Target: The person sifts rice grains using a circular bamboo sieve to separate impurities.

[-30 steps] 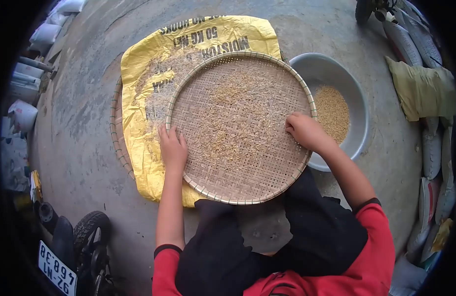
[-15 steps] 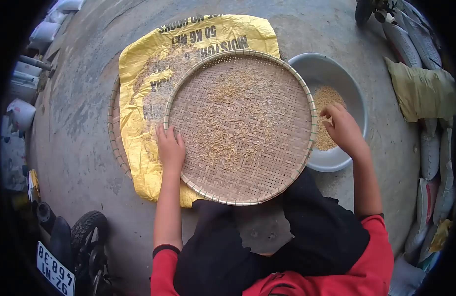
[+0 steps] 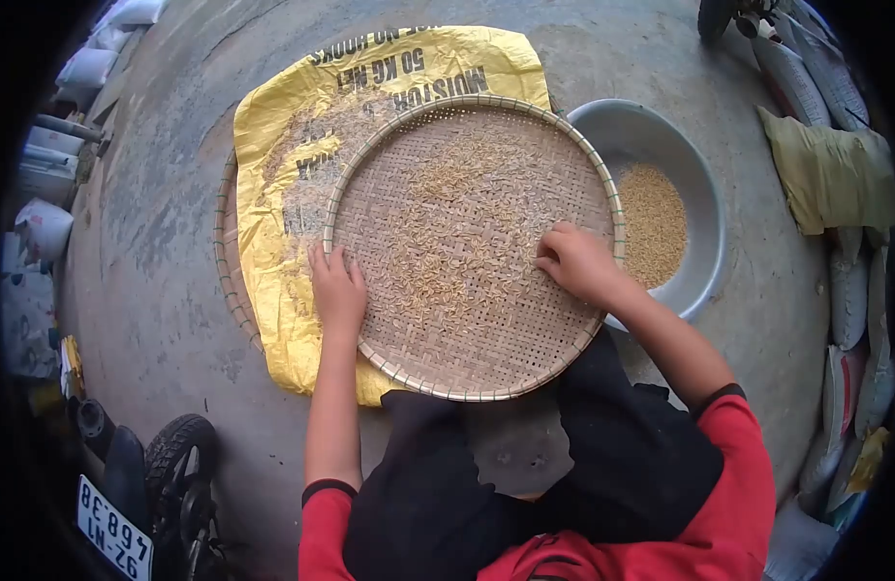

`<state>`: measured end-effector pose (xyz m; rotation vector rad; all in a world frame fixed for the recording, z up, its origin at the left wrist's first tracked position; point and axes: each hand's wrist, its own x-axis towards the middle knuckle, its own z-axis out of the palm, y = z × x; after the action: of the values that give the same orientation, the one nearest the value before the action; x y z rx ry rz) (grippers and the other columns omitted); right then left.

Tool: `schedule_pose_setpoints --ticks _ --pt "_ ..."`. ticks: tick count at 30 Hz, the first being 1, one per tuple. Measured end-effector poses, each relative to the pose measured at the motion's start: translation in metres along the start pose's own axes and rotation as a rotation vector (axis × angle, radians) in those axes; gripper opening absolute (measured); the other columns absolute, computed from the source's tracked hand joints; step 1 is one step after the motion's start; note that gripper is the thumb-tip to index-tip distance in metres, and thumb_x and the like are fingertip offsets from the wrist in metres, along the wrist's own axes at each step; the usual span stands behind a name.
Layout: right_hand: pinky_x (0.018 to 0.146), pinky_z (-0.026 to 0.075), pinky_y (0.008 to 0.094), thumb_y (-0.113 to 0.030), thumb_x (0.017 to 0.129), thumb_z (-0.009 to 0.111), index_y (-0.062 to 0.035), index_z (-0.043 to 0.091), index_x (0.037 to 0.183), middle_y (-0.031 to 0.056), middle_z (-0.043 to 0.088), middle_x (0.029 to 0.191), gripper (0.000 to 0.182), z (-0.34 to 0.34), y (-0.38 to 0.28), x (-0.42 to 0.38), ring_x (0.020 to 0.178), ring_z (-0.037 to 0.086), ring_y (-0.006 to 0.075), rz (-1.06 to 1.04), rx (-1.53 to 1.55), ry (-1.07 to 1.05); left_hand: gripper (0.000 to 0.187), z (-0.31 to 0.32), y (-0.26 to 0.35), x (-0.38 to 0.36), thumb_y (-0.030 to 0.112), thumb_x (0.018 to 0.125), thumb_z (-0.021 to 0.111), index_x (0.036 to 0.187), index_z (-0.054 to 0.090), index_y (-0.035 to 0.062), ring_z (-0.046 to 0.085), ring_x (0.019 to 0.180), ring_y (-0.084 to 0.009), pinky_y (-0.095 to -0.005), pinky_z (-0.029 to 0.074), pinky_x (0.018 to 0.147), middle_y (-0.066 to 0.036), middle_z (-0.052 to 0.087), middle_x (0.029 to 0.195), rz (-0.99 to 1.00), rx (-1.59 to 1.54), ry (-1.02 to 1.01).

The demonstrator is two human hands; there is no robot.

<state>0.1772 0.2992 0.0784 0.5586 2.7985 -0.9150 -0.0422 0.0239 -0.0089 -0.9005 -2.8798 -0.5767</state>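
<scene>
A round woven tray [image 3: 525,358] rests over my lap, with grains [image 3: 447,261] scattered on its middle and upper part. My left hand [image 3: 339,290] holds the tray's left rim, its fingertips over the edge. Above the tray's right side is my right hand [image 3: 575,259], fingers curled and pinched together; what they hold, if anything, is too small to make out. To the right stands a grey metal basin [image 3: 704,194] with a heap of grain [image 3: 653,228] in it, partly behind the tray's rim.
A yellow printed sack [image 3: 273,223] with husks on it lies under the tray's left side, over another woven tray [image 3: 225,242]. A motorbike wheel [image 3: 179,455] stands at lower left. Filled sacks [image 3: 849,290] line the right edge, white containers [image 3: 46,228] the left.
My right hand has moved left from over the basin to above the tray, its fingers still curled. My left hand has stayed on the rim.
</scene>
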Motion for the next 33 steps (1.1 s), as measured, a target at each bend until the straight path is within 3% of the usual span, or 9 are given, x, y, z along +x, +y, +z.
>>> schedule_pose_setpoints --ticks 11,13,18,19,21,25,29,33 --pt "0.074 0.047 0.0413 -0.016 0.082 0.059 -0.003 0.057 0.084 0.0127 0.057 0.09 0.014 -0.006 0.004 -0.006 0.086 0.058 0.0323 -0.003 -0.092 0.108 0.036 0.001 0.0 -0.001 0.017 0.087 0.053 0.118 0.051 0.0007 0.029 0.13 -0.0432 -0.0461 0.031 0.104 -0.027 0.036 0.135 -0.012 0.03 -0.019" --pt "0.073 0.047 0.0403 -0.015 0.081 0.06 -0.0038 0.057 0.083 0.0121 0.057 0.09 0.012 -0.038 0.004 -0.019 0.085 0.059 0.0313 0.079 -0.073 0.23 0.036 0.001 -0.001 0.0 0.018 0.087 0.053 0.119 0.051 0.0008 0.029 0.13 -0.0426 -0.0459 0.031 0.104 -0.027 0.036 0.135 -0.02 0.04 -0.027" --pt "0.071 0.047 0.0401 -0.014 0.077 0.065 -0.0046 0.056 0.084 0.0109 0.057 0.089 0.015 -0.094 0.031 -0.049 0.082 0.059 0.0297 0.371 -0.499 0.14 0.036 0.0 0.0 -0.001 0.018 0.087 0.054 0.118 0.051 0.0009 0.029 0.13 -0.0427 -0.046 0.031 0.104 -0.027 0.035 0.135 -0.02 0.022 -0.019" --pt "0.071 0.047 0.0401 -0.014 0.077 0.065 -0.0046 0.056 0.084 0.0109 0.057 0.089 0.015 -0.096 0.026 -0.049 0.082 0.059 0.0297 0.368 -0.505 0.141 0.036 -0.001 0.001 -0.001 0.018 0.087 0.054 0.118 0.051 0.0009 0.029 0.13 -0.0428 -0.046 0.031 0.104 -0.027 0.035 0.135 -0.02 0.012 -0.013" --pt "0.072 0.047 0.0394 -0.014 0.075 0.068 -0.0044 0.056 0.085 0.0105 0.057 0.088 0.018 -0.09 0.008 -0.049 0.082 0.059 0.0293 0.137 -0.191 0.165 0.035 0.0 0.001 -0.001 0.018 0.087 0.054 0.118 0.052 0.0009 0.029 0.13 -0.0428 -0.046 0.031 0.104 -0.027 0.035 0.135 -0.025 0.012 -0.017" --pt "0.074 0.047 0.0393 -0.016 0.075 0.069 -0.0059 0.058 0.089 0.0104 0.056 0.091 0.02 -0.04 -0.011 -0.034 0.087 0.058 0.0288 -0.161 0.034 -0.058 0.034 0.001 -0.001 -0.001 0.017 0.087 0.055 0.116 0.052 0.0009 0.03 0.129 -0.0431 -0.0463 0.031 0.104 -0.027 0.036 0.134 -0.008 0.022 -0.001" --pt "0.074 0.048 0.0401 -0.018 0.075 0.068 -0.0062 0.059 0.087 0.0099 0.056 0.092 0.019 -0.006 -0.015 -0.023 0.088 0.058 0.0294 -0.042 -0.025 -0.175 0.034 0.002 -0.002 0.0 0.017 0.086 0.055 0.116 0.052 0.0009 0.03 0.129 -0.0435 -0.0464 0.031 0.104 -0.027 0.036 0.134 -0.002 0.039 0.003" --pt "0.074 0.048 0.0403 -0.02 0.077 0.066 -0.0056 0.059 0.086 0.0099 0.056 0.092 0.019 0.002 -0.007 -0.016 0.088 0.058 0.0296 -0.09 -0.102 -0.236 0.035 0.001 -0.001 0.0 0.018 0.086 0.055 0.116 0.052 0.0001 0.03 0.128 -0.0442 -0.0466 0.031 0.103 -0.028 0.037 0.133 -0.005 0.005 -0.002"
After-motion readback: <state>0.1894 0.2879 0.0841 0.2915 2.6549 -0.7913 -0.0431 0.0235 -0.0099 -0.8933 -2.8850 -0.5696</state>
